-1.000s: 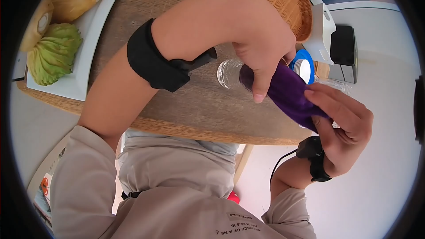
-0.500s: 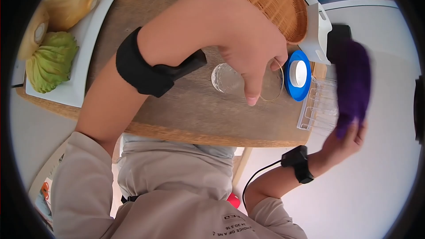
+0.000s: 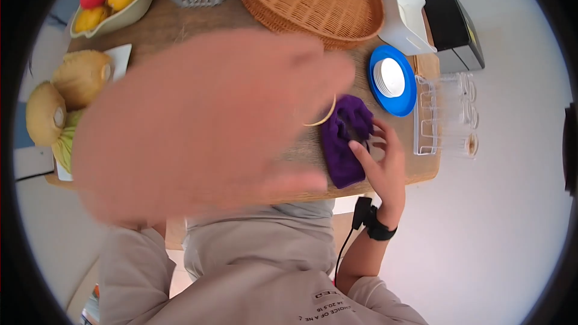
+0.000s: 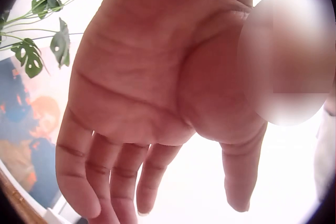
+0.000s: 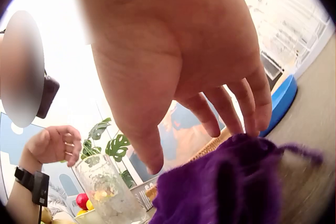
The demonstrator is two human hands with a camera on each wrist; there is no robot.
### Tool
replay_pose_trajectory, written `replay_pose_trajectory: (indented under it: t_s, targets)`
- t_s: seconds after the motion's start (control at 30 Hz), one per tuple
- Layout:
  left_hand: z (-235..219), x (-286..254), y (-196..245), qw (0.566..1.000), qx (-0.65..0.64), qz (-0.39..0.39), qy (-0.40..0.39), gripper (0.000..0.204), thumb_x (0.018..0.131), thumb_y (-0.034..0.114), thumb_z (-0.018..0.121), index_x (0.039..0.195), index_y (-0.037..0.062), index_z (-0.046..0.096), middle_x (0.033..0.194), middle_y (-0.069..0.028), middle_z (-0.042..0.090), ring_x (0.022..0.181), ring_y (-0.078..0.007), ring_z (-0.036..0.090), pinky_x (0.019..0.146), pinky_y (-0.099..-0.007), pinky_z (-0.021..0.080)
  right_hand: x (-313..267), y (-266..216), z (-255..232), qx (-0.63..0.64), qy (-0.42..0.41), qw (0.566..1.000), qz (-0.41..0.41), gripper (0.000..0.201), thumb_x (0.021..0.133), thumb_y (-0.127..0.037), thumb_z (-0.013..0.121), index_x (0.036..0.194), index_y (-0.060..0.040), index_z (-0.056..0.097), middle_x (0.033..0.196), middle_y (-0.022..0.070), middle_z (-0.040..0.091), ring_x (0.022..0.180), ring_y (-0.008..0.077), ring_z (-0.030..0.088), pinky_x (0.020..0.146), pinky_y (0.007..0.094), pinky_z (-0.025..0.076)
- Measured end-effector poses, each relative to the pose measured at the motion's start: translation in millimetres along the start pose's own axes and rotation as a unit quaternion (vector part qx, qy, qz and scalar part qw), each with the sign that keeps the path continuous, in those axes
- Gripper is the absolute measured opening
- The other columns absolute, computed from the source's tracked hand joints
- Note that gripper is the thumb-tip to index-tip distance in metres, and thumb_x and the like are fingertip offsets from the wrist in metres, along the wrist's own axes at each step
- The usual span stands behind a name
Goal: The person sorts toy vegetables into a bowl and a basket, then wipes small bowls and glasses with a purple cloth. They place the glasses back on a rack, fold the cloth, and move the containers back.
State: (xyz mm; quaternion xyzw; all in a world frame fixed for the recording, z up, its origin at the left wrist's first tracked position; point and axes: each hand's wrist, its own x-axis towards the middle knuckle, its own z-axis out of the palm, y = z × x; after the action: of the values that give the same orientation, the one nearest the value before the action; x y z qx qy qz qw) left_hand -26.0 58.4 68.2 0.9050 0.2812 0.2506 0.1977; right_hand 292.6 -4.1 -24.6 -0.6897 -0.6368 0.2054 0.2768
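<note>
- Looks to me like the work in hand is dealing with the purple pouch point(image 3: 339, 155), which lies on the bench point(image 3: 415, 170) by its near edge, just right of the clear glass point(image 5: 107, 192).
- I can't say if the right hand point(image 3: 385, 159) is letting go or about to grab. Clean release would call for lifting straight up; picking up, for bringing thumb and fingers together around the cloth.
- That hand reaches in from the near right, palm down, thumb apart from the loosely spread fingers, tips right at the pouch. Not pinching anything as far as I can see.
- Left hand point(image 4: 152, 82) is up in the air on the left, palm bare, fingers fairly straight, thumb out, holding nothing. It's blurry and blocks most of the glass in the head view.
- Blue plate point(image 3: 400, 108) sits farther right, on the far side of the pouch, not touching it.
</note>
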Motion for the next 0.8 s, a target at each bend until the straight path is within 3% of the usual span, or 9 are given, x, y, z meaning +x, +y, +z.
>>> replay_pose_trajectory:
  t_s: [0.13, 0.2, 0.3, 0.33, 0.43, 0.53, 0.67, 0.73, 0.8]
  targets:
    - [-9.0, -2.6, 55.2, 0.978, -0.032, 0.025, -0.204, 0.073, 0.079, 0.044, 0.078, 0.131, -0.0005, 0.054, 0.111, -0.0180, 0.062, 0.094, -0.0354, 0.063, 0.080, -0.0433, 0.052, 15.0, 21.5, 16.0, -0.078, 0.012, 0.994, -0.076, 0.043, 0.083, -0.012, 0.076, 0.121, 0.0009, 0.062, 0.103, 0.0197, 0.064, 0.097, 0.0392, 0.061, 0.089, 0.0431, 0.050]
    - [12.0, -3.7, 64.9, 0.952, -0.076, 0.018, -0.296, 0.072, 0.083, 0.044, 0.075, 0.133, -0.0021, 0.052, 0.114, -0.0186, 0.062, 0.095, -0.0360, 0.063, 0.079, -0.0447, 0.053, 17.7, 17.3, 13.8, -0.069, 0.012, 0.997, -0.046, 0.041, 0.083, -0.010, 0.076, 0.121, -0.0007, 0.064, 0.099, 0.0160, 0.064, 0.088, 0.0317, 0.062, 0.080, 0.0392, 0.051]
    - [71.6, -10.4, 65.9, 0.951, -0.107, -0.089, -0.277, 0.073, 0.088, 0.043, 0.071, 0.137, -0.0049, 0.044, 0.123, -0.0223, 0.058, 0.099, -0.0392, 0.062, 0.084, -0.0468, 0.053, 20.0, 21.8, 10.4, -0.067, -0.030, 0.997, -0.008, 0.039, 0.083, -0.008, 0.076, 0.120, -0.0011, 0.065, 0.093, 0.0128, 0.062, 0.080, 0.0261, 0.060, 0.072, 0.0370, 0.050]
    - [95.1, -12.3, 62.3, 0.965, -0.098, -0.097, -0.224, 0.074, 0.090, 0.042, 0.070, 0.138, -0.0056, 0.043, 0.125, -0.0237, 0.057, 0.101, -0.0407, 0.061, 0.085, -0.0474, 0.053, 19.4, 24.3, 9.4, -0.070, -0.052, 0.996, 0.003, 0.039, 0.082, -0.008, 0.076, 0.119, -0.0009, 0.065, 0.091, 0.0122, 0.061, 0.078, 0.0251, 0.059, 0.071, 0.0369, 0.050]
    - [146.9, -9.6, 57.3, 0.985, -0.082, -0.124, -0.083, 0.071, 0.093, 0.040, 0.067, 0.139, -0.0074, 0.039, 0.129, -0.0274, 0.053, 0.107, -0.0447, 0.058, 0.088, -0.0491, 0.051, 16.4, 40.6, 12.1, -0.085, -0.014, 0.995, -0.049, 0.035, 0.081, -0.009, 0.074, 0.114, -0.0013, 0.066, 0.096, 0.0171, 0.062, 0.091, 0.0355, 0.060, 0.081, 0.0415, 0.051]
    - [166.6, 7.6, 61.0, 0.980, -0.100, -0.170, -0.019, 0.060, 0.096, 0.034, 0.065, 0.133, -0.0078, 0.043, 0.127, -0.0288, 0.052, 0.109, -0.0465, 0.055, 0.091, -0.0497, 0.050, 7.5, 41.4, 6.6, 0.007, 0.017, 0.995, -0.098, 0.026, 0.080, -0.004, 0.071, 0.105, 0.0008, 0.064, 0.098, 0.0128, 0.063, 0.092, 0.0269, 0.062, 0.082, 0.0360, 0.051]
    - [197.5, 20.0, 42.3, 0.969, -0.137, -0.204, 0.005, 0.037, 0.092, 0.016, 0.067, 0.116, -0.0053, 0.049, 0.115, -0.0246, 0.057, 0.109, -0.0440, 0.054, 0.090, -0.0500, 0.048, -8.3, 47.2, -22.2, 0.337, -0.116, 0.932, 0.068, 0.014, 0.086, -0.003, 0.071, 0.094, -0.0013, 0.059, 0.117, 0.0067, 0.064, 0.102, 0.0119, 0.057, 0.086, 0.0282, 0.047]
    - [204.4, 22.7, 37.8, 0.969, -0.150, -0.179, 0.075, 0.026, 0.085, 0.000, 0.066, 0.103, 0.0001, 0.048, 0.101, -0.0201, 0.058, 0.101, -0.0418, 0.056, 0.085, -0.0474, 0.049, -18.7, 59.0, -28.3, 0.426, -0.097, 0.898, 0.053, 0.014, 0.089, -0.006, 0.072, 0.096, -0.0024, 0.060, 0.119, 0.0075, 0.064, 0.103, 0.0131, 0.058, 0.089, 0.0286, 0.047]
    - [206.9, 20.0, 37.7, 0.946, -0.238, -0.207, 0.069, 0.027, 0.083, -0.004, 0.064, 0.103, 0.0022, 0.047, 0.100, -0.0186, 0.057, 0.093, -0.0367, 0.058, 0.081, -0.0428, 0.049, -28.3, 66.3, -34.0, 0.494, -0.081, 0.865, 0.025, 0.014, 0.094, -0.011, 0.070, 0.098, -0.0032, 0.059, 0.118, 0.0088, 0.065, 0.104, 0.0151, 0.059, 0.091, 0.0300, 0.046]
